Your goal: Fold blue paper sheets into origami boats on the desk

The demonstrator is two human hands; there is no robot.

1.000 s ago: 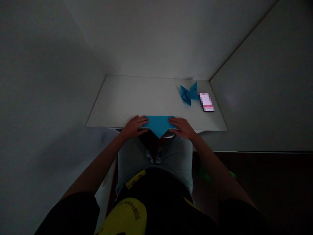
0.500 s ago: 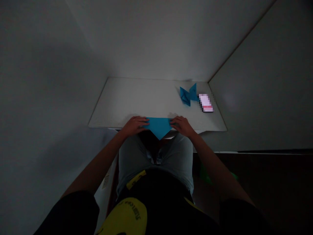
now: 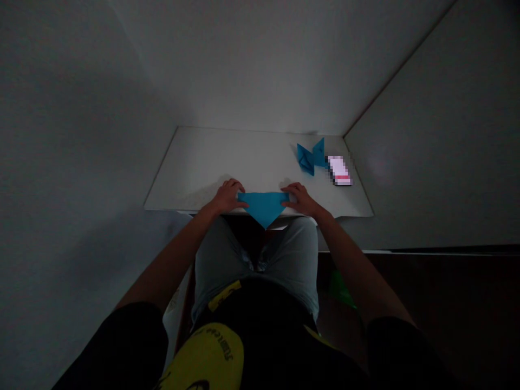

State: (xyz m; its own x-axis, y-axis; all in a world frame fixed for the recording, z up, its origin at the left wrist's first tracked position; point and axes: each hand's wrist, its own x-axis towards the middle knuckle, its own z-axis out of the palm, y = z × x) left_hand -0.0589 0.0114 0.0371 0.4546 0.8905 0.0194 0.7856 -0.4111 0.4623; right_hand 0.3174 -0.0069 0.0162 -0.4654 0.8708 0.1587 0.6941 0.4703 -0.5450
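Note:
A blue sheet of origami paper (image 3: 264, 207), folded into a triangle, lies at the front edge of the white table with its point hanging over toward my lap. At its left corner is my left hand (image 3: 228, 196), thumb on the near side and fingers curled behind the top edge. My right hand (image 3: 300, 199) grips the opposite corner in much the same way, its thumb and fingers on either side of the paper. The long straight edge runs level between both hands.
Two folded blue paper pieces, one nearer (image 3: 306, 159) and one behind it (image 3: 319, 153), stand at the table's (image 3: 203, 162) back right. Beside them lies a phone (image 3: 339, 170) with a lit, pixelated screen. Walls border the table at the back and right.
Both hands have shifted their fingers up beyond the paper's top edge, with the thumbs now apart from the fingers. The paper has stayed nearly in place.

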